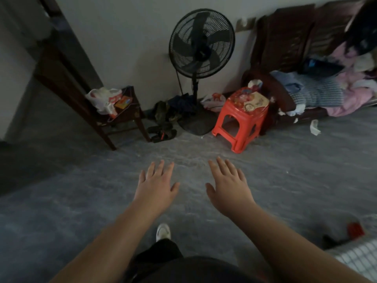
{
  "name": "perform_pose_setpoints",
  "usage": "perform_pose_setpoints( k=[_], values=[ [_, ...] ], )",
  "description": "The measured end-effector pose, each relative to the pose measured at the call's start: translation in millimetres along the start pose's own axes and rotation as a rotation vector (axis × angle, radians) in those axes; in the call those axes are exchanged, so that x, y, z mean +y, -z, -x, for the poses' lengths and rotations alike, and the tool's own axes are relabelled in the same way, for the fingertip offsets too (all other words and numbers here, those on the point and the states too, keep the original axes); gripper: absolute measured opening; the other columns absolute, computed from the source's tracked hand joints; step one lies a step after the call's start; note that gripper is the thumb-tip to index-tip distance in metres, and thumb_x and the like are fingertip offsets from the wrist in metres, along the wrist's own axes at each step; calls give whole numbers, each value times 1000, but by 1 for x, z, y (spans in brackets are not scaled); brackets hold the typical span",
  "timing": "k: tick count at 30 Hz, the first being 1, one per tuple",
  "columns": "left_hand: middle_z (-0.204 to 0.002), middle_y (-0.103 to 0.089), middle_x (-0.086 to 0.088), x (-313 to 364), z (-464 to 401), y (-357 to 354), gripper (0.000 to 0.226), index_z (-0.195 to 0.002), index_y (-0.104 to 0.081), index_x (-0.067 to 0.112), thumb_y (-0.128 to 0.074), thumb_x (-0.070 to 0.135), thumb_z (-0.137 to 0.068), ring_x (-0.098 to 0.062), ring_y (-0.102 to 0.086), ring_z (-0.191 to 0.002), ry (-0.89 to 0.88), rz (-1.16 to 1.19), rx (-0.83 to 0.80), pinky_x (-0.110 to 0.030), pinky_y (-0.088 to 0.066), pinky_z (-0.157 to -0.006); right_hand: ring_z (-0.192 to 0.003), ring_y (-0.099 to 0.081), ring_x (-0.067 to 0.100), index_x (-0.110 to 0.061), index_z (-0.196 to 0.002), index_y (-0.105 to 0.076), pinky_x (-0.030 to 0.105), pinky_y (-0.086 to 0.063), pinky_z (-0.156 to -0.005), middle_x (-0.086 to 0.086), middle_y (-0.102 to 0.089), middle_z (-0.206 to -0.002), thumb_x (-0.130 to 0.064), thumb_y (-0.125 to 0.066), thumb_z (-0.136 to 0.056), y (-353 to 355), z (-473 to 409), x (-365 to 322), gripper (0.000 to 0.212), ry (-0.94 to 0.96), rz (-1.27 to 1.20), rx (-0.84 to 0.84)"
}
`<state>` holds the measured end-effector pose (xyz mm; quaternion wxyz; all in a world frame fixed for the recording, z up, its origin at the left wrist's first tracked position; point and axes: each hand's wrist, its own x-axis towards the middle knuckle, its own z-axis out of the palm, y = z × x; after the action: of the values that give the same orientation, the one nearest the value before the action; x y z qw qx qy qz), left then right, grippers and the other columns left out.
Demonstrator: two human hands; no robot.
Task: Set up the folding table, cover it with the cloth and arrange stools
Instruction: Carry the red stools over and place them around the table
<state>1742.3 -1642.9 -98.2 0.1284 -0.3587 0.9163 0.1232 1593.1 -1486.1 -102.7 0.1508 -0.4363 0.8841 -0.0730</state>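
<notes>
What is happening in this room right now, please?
A person stands on the grey floor with both arms stretched forward. The left hand and the right hand are open, fingers spread, and hold nothing. Ahead, a red plastic stool stands by a black pedestal fan, with a round printed tin on top. No folding table is in view, so the setup looks not yet begun.
</notes>
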Motion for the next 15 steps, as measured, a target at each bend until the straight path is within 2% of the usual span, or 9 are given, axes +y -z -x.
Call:
perform_pose_setpoints(
  k=[5,10,15],
  values=[
    [-168,-3,-3,21,-108,22,69,-159,-2,30,-30,56,-101,-25,1,-154,-116,24,-5,-50,-7,-124,-155,-3,25,-27,-159,-8,48,-13,-123,2,-6,-169,-49,-43,-98,16,-85,31,74,-115,-24,44],
    [-167,-9,-5,37,-242,58,71,-159,-8,26,-34,56,-99,-26,-4,-153,-222,4,24,-50,-11,-123,-155,0,24,-27,-160,-5,48,-11,-124,1,-4,-169,-48,-42,-99,39,-180,55,74,-223,-22,40],
    [-167,-6,-5,62,-357,103,70,-159,-6,28,-33,55,-100,-28,-3,-153,-355,-81,-36,-51,-10,-122,-155,1,22,-27,-160,-4,48,-12,-124,-1,-4,-169,-46,-44,-99,69,-265,76,76,-337,-75,34]
  ],
)
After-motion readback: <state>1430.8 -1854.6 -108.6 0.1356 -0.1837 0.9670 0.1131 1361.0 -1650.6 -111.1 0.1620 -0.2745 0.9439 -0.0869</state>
